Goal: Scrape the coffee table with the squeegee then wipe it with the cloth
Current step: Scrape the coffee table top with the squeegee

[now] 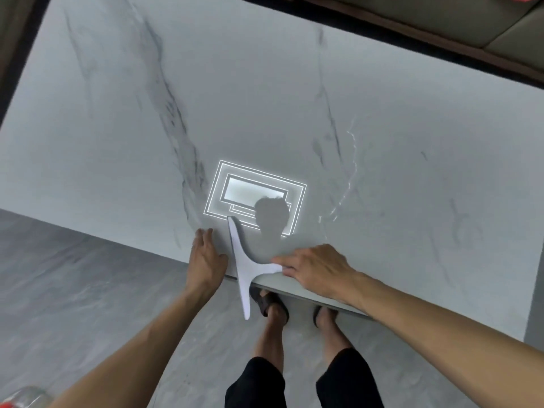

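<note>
A white T-shaped squeegee (pixel 242 266) stands on the near edge of the glossy grey marble coffee table (pixel 265 98), its blade running from the tabletop out past the edge. My right hand (pixel 316 267) grips its short handle from the right. My left hand (pixel 206 257) rests flat on the table edge just left of the blade, fingers together, holding nothing. No cloth is in view.
A thin streak of water (pixel 348 178) curves over the table right of a bright ceiling-light reflection (pixel 254 195). My sandalled feet (pixel 272 304) stand on the grey floor below the edge. A dark sofa base (pixel 471 33) borders the far side. A bottle (pixel 23 397) lies at bottom left.
</note>
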`<state>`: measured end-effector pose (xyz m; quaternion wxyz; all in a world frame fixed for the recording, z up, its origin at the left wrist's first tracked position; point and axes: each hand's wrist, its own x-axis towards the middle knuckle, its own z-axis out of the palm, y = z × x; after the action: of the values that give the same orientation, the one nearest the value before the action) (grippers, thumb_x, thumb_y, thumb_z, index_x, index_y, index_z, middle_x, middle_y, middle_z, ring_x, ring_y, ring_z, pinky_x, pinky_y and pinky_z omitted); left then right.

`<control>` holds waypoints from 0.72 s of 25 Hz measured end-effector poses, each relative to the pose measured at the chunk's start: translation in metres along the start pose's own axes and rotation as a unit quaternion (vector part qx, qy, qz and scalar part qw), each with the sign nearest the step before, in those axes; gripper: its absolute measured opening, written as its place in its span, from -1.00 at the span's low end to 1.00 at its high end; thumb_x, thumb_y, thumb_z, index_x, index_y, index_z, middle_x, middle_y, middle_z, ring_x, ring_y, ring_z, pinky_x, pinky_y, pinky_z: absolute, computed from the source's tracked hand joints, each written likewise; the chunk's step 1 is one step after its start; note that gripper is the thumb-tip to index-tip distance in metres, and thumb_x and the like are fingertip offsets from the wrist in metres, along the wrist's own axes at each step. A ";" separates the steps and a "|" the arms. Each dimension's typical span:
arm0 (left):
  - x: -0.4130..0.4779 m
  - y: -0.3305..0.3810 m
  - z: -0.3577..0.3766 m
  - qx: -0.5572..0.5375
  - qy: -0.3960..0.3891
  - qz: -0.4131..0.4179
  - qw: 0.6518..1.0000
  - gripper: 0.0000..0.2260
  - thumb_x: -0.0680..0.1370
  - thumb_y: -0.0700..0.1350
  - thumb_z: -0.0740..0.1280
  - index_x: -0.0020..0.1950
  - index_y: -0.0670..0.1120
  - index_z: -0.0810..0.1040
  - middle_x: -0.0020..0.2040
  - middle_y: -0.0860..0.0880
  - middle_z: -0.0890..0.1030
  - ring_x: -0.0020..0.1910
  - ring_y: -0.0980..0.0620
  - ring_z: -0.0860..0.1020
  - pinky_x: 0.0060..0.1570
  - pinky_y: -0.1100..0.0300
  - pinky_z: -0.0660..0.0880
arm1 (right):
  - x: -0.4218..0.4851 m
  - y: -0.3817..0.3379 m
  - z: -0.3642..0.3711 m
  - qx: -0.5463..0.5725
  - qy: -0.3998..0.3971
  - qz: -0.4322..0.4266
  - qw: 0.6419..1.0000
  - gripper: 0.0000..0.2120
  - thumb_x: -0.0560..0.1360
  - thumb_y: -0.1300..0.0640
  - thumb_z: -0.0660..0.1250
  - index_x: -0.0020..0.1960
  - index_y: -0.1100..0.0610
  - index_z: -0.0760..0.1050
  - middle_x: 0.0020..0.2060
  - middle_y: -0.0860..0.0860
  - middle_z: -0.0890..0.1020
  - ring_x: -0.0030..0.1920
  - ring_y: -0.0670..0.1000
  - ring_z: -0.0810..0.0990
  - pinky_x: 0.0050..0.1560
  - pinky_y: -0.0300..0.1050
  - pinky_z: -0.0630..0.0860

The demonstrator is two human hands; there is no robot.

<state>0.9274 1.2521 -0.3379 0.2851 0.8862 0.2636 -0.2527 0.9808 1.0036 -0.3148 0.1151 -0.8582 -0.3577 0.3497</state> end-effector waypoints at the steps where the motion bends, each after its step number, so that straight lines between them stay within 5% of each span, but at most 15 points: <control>1: -0.004 0.002 0.007 -0.004 -0.009 0.001 1.000 -0.45 0.42 -0.32 0.30 0.41 -0.23 0.28 0.31 -0.16 0.36 0.28 -0.21 0.40 0.25 -0.03 0.40 | 0.002 -0.001 0.007 -0.002 -0.008 -0.003 1.000 -0.68 0.60 -0.16 0.09 0.34 -0.30 0.36 -0.04 -0.03 0.62 -0.06 0.12 0.60 -0.23 -0.11 0.30; 12: -0.037 0.088 0.077 0.102 -0.102 0.113 0.983 -0.44 0.43 -0.25 0.29 0.41 -0.21 0.23 0.38 -0.17 0.25 0.32 -0.18 0.27 0.33 -0.01 0.32 | -0.133 0.153 -0.013 -0.015 0.056 0.199 0.978 -0.70 0.60 -0.21 0.03 0.30 -0.39 0.33 0.07 -0.09 0.65 0.04 0.07 0.62 -0.08 -0.05 0.49; 18: -0.046 0.124 0.103 0.088 -0.108 0.083 0.987 -0.55 0.45 -0.24 0.28 0.34 -0.18 0.31 0.28 -0.14 0.34 0.26 -0.17 0.36 0.25 -0.02 0.38 | -0.207 0.204 -0.025 -0.020 0.103 0.284 0.953 -0.72 0.61 -0.20 0.06 0.25 -0.42 0.41 0.05 -0.15 0.67 -0.03 0.03 0.63 -0.25 -0.14 0.34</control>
<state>0.9387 1.0847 -0.3373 0.2527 0.8943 0.1332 -0.3445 1.0034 0.7151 -0.2810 0.0303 -0.9579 -0.0925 0.2702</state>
